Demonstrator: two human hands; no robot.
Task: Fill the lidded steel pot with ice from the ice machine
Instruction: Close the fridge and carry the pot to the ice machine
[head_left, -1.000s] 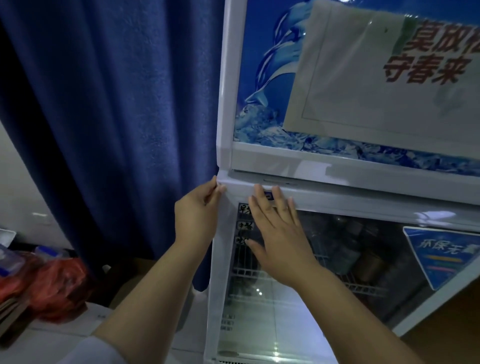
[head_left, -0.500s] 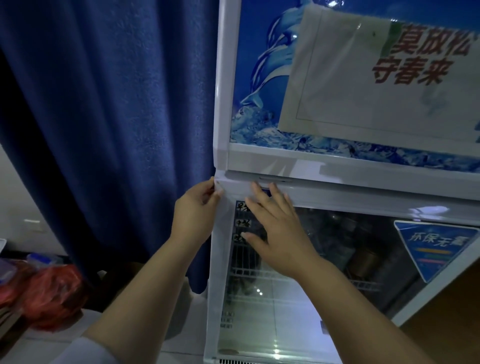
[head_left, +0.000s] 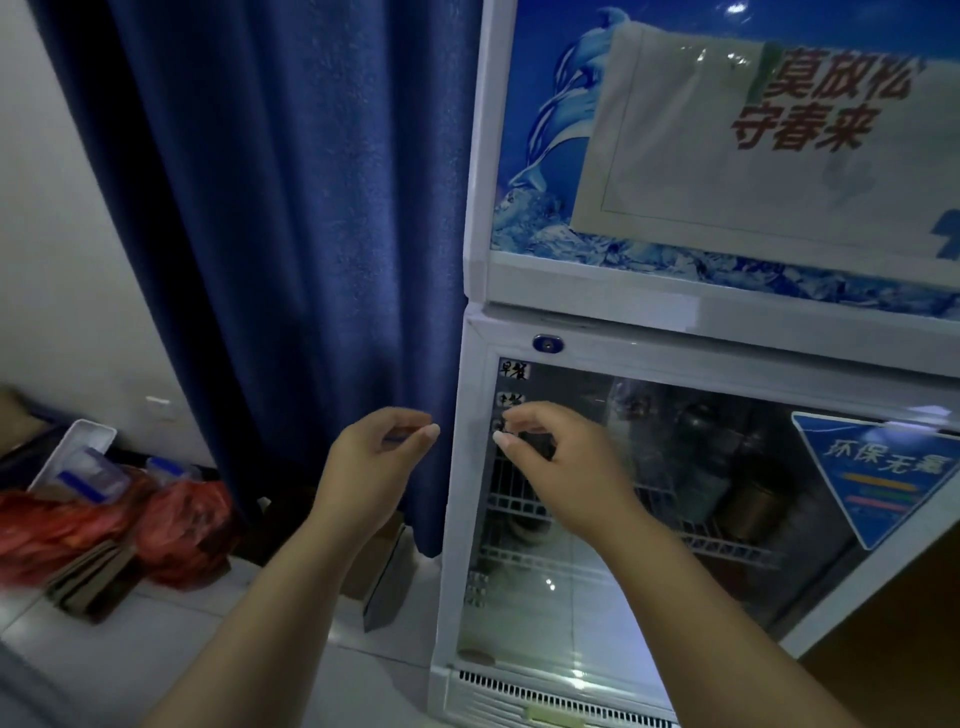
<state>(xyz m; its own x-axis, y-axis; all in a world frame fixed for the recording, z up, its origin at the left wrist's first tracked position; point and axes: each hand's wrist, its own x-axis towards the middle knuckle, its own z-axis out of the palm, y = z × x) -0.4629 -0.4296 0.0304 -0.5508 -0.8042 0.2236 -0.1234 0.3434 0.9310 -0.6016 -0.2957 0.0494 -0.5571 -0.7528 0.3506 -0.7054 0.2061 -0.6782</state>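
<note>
A white two-door cabinet fills the right side. Its upper door carries a blue ice picture and a paper notice. The lower glass door is shut, and wire shelves with dim jars and containers show behind it. No steel pot is clearly visible. My left hand hovers in front of the blue curtain, just left of the door's edge, fingers loosely curled and holding nothing. My right hand is in front of the glass near its upper left corner, fingers half curled and empty. Neither hand touches the cabinet.
A dark blue curtain hangs left of the cabinet. On the floor at the left lie red plastic bags, a white tray and flat cardboard. A dark slab leans beside the cabinet's base.
Both hands have left the top edge of the lower door and dropped lower, fingers now curled. The camera has tilted down and pulled back, showing more floor.
</note>
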